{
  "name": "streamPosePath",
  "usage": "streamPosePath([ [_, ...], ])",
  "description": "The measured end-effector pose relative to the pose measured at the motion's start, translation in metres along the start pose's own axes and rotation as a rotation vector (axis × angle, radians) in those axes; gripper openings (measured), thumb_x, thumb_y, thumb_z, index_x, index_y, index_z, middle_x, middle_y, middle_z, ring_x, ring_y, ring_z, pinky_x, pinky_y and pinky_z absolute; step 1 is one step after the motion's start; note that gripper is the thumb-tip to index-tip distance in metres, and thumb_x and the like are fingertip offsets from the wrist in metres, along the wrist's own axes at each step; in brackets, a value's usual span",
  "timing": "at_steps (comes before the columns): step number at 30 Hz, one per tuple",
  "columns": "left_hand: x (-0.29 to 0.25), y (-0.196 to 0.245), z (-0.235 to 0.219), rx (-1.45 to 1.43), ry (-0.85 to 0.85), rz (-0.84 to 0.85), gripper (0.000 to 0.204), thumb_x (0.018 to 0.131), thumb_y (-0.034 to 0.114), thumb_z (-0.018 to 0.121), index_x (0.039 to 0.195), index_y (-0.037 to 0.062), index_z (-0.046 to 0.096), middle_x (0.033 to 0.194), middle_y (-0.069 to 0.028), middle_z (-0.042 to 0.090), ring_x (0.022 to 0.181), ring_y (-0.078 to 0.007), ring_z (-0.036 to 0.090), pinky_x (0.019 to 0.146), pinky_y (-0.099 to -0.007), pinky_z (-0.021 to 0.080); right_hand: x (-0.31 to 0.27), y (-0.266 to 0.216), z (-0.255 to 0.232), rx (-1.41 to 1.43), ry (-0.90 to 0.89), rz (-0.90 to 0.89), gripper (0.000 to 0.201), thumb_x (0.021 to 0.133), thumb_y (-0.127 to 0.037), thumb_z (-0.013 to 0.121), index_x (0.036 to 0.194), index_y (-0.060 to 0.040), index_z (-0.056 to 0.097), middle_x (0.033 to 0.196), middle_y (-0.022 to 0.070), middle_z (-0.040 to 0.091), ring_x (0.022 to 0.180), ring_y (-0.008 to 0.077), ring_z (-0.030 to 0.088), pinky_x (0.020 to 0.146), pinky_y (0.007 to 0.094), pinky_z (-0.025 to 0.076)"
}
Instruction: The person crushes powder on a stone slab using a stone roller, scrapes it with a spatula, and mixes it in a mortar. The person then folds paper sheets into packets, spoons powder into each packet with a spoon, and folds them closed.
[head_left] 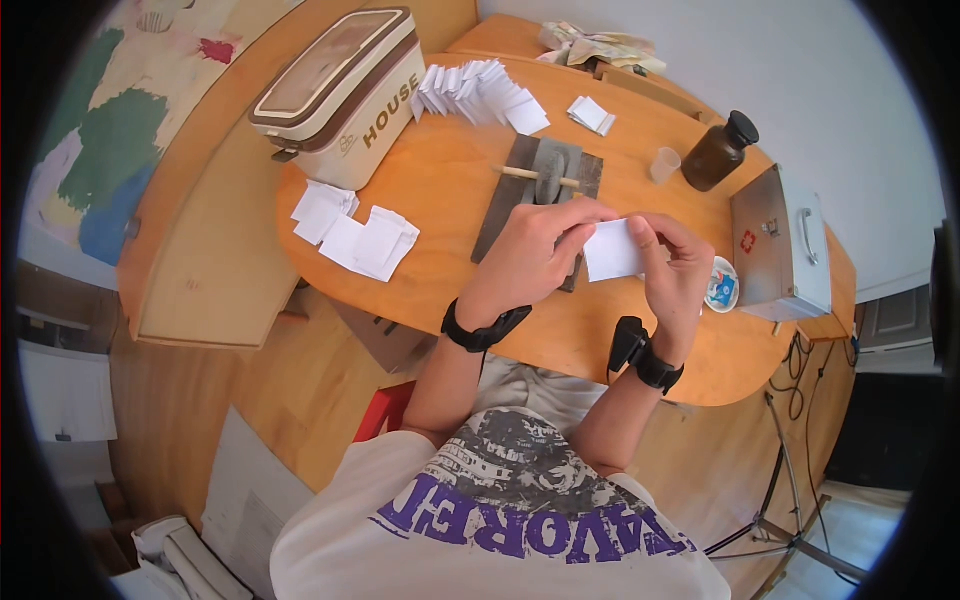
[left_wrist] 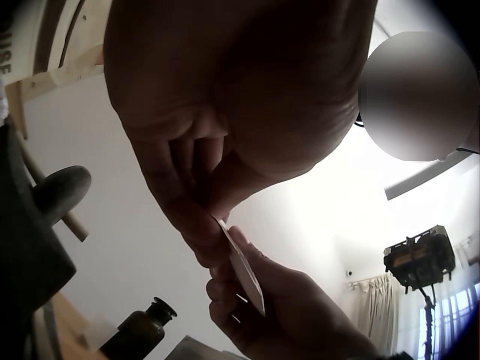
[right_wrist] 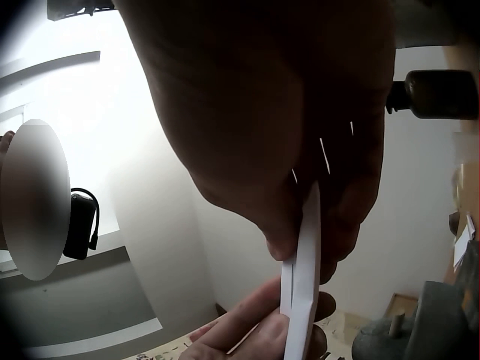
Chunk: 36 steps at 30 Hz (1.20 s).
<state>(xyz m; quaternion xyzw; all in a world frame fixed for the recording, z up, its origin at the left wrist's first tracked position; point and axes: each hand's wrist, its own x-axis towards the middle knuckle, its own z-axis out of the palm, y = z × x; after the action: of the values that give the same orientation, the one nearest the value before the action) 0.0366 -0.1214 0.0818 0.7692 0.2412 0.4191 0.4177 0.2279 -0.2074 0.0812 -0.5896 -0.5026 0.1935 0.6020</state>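
Observation:
Both hands hold a small folded white paper (head_left: pixel 613 251) over the near side of the wooden table. My left hand (head_left: pixel 535 250) pinches its upper left corner between thumb and fingers. On the other side, my right hand (head_left: pixel 677 262) grips the right edge, thumb on the face toward me. Seen edge-on in the right wrist view, the folded paper (right_wrist: pixel 303 281) shows layered folds. Just beyond the hands is a dark grinding trough (head_left: pixel 512 200) on a board, with a grey wheel on a wooden rod (head_left: pixel 520 174); the left hand partly covers it.
Folded white papers lie in a pile (head_left: pixel 480 92) at the back and another (head_left: pixel 362 240) at the left, beside a cream box (head_left: pixel 350 110) marked HOUSE. A brown bottle (head_left: pixel 715 158), a small clear cup (head_left: pixel 664 165), a white bowl (head_left: pixel 735 290) and a metal case (head_left: pixel 780 245) stand right.

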Motion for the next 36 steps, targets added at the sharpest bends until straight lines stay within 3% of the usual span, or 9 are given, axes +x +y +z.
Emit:
streamPosePath([
  [7,0.007,0.020,-0.015,0.089,-0.215,-0.144,0.014,0.107,0.011,0.073,0.116,0.0001,0.079,0.092,-0.0141,0.081,0.075,-0.0198,0.077,0.072,-0.0350,0.060,-0.001,0.004,-0.013,-0.094,0.018,-0.077,0.021,0.110,-0.017,0.079,0.103,0.0020,0.083,0.084,0.0026,0.079,0.077,0.0100,0.068,0.074,0.0278,0.053],
  [9,0.021,0.027,-0.037,0.331,-0.027,0.037,0.013,0.107,0.013,0.072,0.107,0.0002,0.076,0.080,-0.0194,0.076,0.067,-0.0291,0.076,0.065,-0.0418,0.056,0.000,0.009,-0.020,-0.005,0.160,-0.035,0.022,0.111,-0.017,0.077,0.102,0.0022,0.083,0.084,0.0017,0.078,0.077,0.0086,0.069,0.074,0.0261,0.054],
  [12,0.065,0.014,-0.078,0.384,0.120,0.017,0.016,0.107,0.013,0.074,0.109,-0.0022,0.077,0.083,-0.0141,0.080,0.071,-0.0199,0.077,0.067,-0.0353,0.058,-0.004,0.008,-0.035,0.028,0.212,0.005,0.022,0.112,-0.016,0.076,0.102,0.0017,0.083,0.083,0.0019,0.078,0.077,0.0073,0.070,0.074,0.0251,0.055],
  [20,0.192,-0.166,-0.116,0.392,-0.221,-0.168,0.013,0.104,0.006,0.073,0.102,-0.0067,0.078,0.081,-0.0139,0.082,0.070,-0.0172,0.079,0.065,-0.0304,0.062,-0.012,-0.005,-0.036,0.072,0.133,0.020,0.019,0.111,-0.014,0.075,0.102,0.0023,0.082,0.082,0.0023,0.078,0.078,0.0078,0.073,0.076,0.0251,0.057],
  [24,0.198,-0.181,-0.104,0.584,-0.308,-0.354,0.014,0.099,0.007,0.077,0.094,-0.0067,0.077,0.079,-0.0173,0.082,0.061,-0.0204,0.077,0.061,-0.0338,0.062,-0.017,-0.004,-0.045,0.071,0.129,0.046,0.019,0.111,-0.015,0.076,0.103,0.0016,0.082,0.081,0.0028,0.078,0.078,0.0079,0.074,0.075,0.0246,0.056],
  [28,0.201,-0.156,-0.094,1.175,-0.338,-0.135,0.017,0.091,0.012,0.086,0.106,0.0038,0.080,0.101,-0.0130,0.083,0.102,-0.0327,0.081,0.092,-0.0428,0.066,-0.020,0.006,-0.053,0.041,0.154,0.074,0.018,0.110,-0.013,0.077,0.104,0.0026,0.083,0.082,0.0035,0.080,0.077,0.0080,0.074,0.075,0.0246,0.056],
  [31,0.205,-0.174,-0.094,0.848,-0.505,0.243,0.032,0.088,0.012,0.089,0.119,0.0101,0.081,0.128,-0.0118,0.078,0.129,-0.0378,0.069,0.111,-0.0468,0.057,-0.020,0.007,-0.053,0.060,0.165,0.093,0.018,0.110,-0.013,0.077,0.105,0.0032,0.083,0.082,0.0041,0.081,0.077,0.0080,0.074,0.075,0.0247,0.056],
  [34,0.219,-0.197,-0.094,0.786,-0.815,0.369,0.041,0.088,0.012,0.088,0.128,0.0107,0.080,0.144,-0.0116,0.072,0.137,-0.0365,0.064,0.115,-0.0486,0.053,-0.018,0.006,-0.052,0.060,0.144,0.097,0.018,0.110,-0.013,0.077,0.105,0.0033,0.083,0.082,0.0042,0.081,0.077,0.0080,0.074,0.075,0.0247,0.055],
  [36,0.219,-0.206,-0.094,0.862,-0.790,0.393,0.041,0.088,0.014,0.089,0.129,0.0117,0.080,0.143,-0.0109,0.073,0.136,-0.0360,0.065,0.117,-0.0497,0.052,-0.018,0.007,-0.053,0.064,0.131,0.100,0.018,0.110,-0.013,0.077,0.105,0.0030,0.083,0.082,0.0041,0.081,0.077,0.0079,0.074,0.075,0.0247,0.055],
])
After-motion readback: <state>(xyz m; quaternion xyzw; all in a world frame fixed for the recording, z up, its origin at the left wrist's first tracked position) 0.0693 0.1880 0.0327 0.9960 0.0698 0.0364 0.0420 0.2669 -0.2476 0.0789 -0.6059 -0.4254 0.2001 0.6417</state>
